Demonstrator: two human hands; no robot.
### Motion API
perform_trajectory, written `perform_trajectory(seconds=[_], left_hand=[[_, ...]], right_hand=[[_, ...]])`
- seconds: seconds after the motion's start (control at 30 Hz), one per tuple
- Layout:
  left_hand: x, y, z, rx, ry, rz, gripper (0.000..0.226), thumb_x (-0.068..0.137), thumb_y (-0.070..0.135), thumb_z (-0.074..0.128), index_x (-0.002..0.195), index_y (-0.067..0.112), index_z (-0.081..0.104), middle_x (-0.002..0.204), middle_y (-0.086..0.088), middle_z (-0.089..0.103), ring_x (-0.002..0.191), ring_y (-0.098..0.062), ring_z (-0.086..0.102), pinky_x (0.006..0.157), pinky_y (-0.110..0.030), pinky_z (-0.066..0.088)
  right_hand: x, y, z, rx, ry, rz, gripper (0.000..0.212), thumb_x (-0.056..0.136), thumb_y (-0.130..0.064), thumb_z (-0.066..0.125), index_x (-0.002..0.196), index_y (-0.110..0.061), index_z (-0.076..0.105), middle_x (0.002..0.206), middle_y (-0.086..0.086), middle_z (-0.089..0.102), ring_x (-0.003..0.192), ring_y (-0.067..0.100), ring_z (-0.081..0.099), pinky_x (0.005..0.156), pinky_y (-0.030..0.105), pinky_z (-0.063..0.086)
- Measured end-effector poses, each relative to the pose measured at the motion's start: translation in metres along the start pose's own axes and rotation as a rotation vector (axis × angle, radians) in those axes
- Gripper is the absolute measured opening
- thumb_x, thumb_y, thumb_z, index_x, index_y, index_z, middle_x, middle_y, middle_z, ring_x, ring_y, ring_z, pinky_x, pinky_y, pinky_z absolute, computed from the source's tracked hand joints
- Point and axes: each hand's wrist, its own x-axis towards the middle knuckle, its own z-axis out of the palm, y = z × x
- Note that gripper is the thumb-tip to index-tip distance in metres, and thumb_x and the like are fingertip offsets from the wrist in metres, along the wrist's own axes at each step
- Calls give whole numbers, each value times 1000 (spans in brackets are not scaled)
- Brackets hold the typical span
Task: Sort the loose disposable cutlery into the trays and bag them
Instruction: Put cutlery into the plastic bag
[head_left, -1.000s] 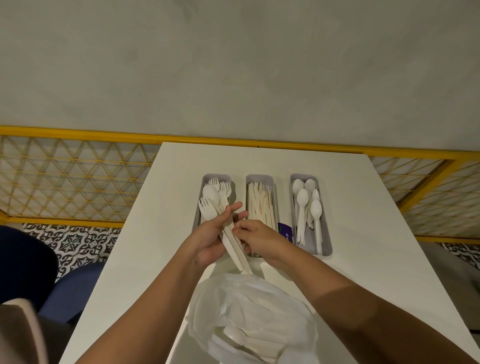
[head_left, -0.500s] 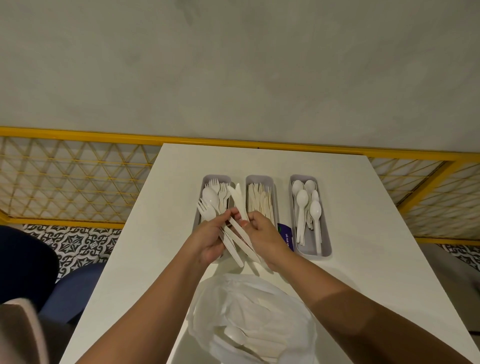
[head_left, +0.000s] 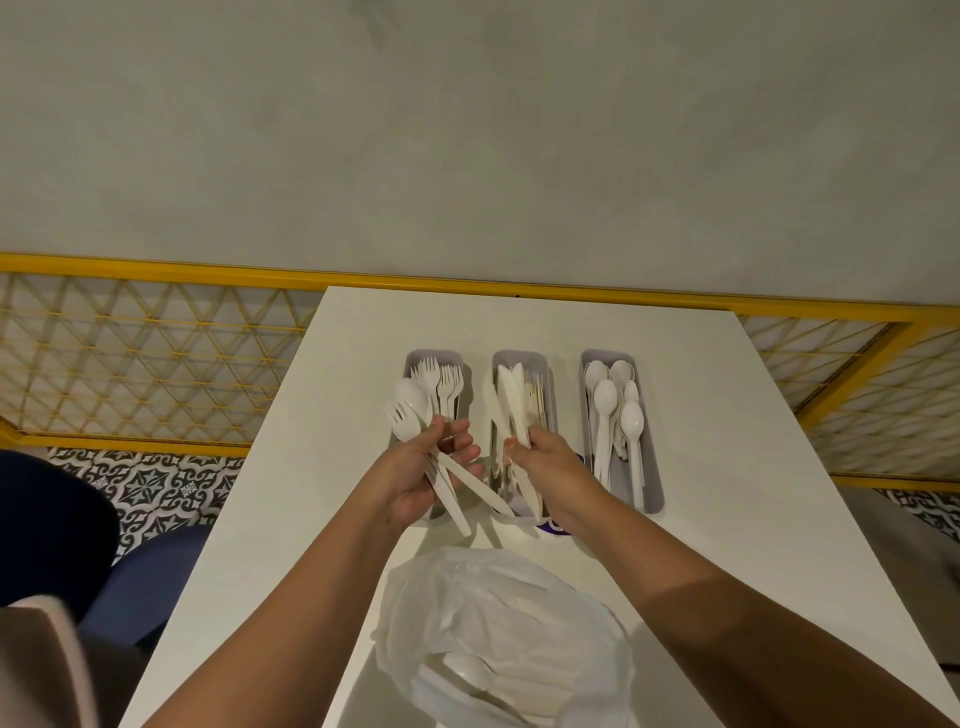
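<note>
Three grey trays stand side by side on the white table (head_left: 727, 467): a fork tray (head_left: 411, 364), a knife tray (head_left: 546, 374) and a spoon tray (head_left: 652, 488). My left hand (head_left: 415, 473) grips a mixed bundle of white cutlery (head_left: 410, 410), a spoon and forks among it, over the fork tray. My right hand (head_left: 550, 467) pinches white knives (head_left: 511, 410) above the knife tray. A white plastic bag (head_left: 498, 639) with cutlery inside lies near me.
A yellow lattice railing (head_left: 156, 358) runs behind and beside the table. A dark blue chair (head_left: 145, 582) stands at the left. A purple item (head_left: 550, 527) shows under my right wrist. Bare tabletop lies to the right of the spoon tray.
My right hand has drawn knives out of the left-hand bundle and carried them right, over the middle tray. The left hand has stayed over the fork tray with the remaining pieces.
</note>
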Motion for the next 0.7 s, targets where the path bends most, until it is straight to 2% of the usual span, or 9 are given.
perform_trajectory(seconds=[0.17,0.3,0.4,0.47,0.5,0.57,0.6,0.67,0.7], left_hand=[[-1,3,-4,-27,-8,5,34,100,26,39,96,1,61,78,-9,58,60,-19,66,63,-37,59],[-1,5,-10,-44,-20,11,33,99,26,41,98,1,62,78,-9,60,62,-19,67,67,-38,59],[1,6,-14,-49,-27,5,33,99,27,41,100,1,62,78,-9,62,66,-20,67,69,-37,60],[0,7,-16,-53,-30,6,33,99,27,41,99,2,62,76,-8,62,66,-20,66,70,-37,60],[1,7,-18,-55,-33,5,33,99,27,41,98,2,62,76,-8,62,67,-20,66,70,-37,60],[0,7,-19,-60,-38,5,33,99,27,41,97,2,62,76,-8,62,67,-20,66,70,-36,60],[1,6,-20,-62,-36,5,33,99,27,41,97,3,63,76,-8,62,67,-20,66,70,-36,60],[1,6,-20,-63,-33,1,33,99,27,41,97,3,63,76,-8,63,68,-19,66,70,-36,60],[1,6,-19,-61,-32,-1,33,99,28,41,98,3,63,76,-8,63,68,-19,67,70,-36,60]], right_hand=[[26,8,-8,-13,44,96,21,95,-7,46,110,1,58,94,10,60,96,25,55,94,38,44],[55,20,-3,-87,79,158,38,90,1,42,127,-5,50,117,15,60,109,31,57,92,37,48],[77,30,2,-155,106,182,44,86,5,43,130,-2,48,121,17,59,108,34,58,90,39,52],[78,29,4,-208,128,202,27,88,4,45,112,2,55,106,17,61,95,32,60,73,34,53],[73,24,5,-226,127,208,12,88,4,45,93,-1,56,89,15,57,79,28,58,59,30,47],[71,23,6,-269,121,222,29,88,4,44,63,-10,41,66,7,42,58,19,42,47,26,30],[71,24,6,-281,105,217,33,87,6,44,59,-11,38,63,6,38,55,18,38,48,25,28],[67,24,7,-296,89,172,22,87,5,43,73,-7,55,74,8,49,66,19,45,54,24,33],[64,23,7,-286,98,137,21,88,3,44,97,-4,61,90,10,56,78,19,48,61,24,37]])
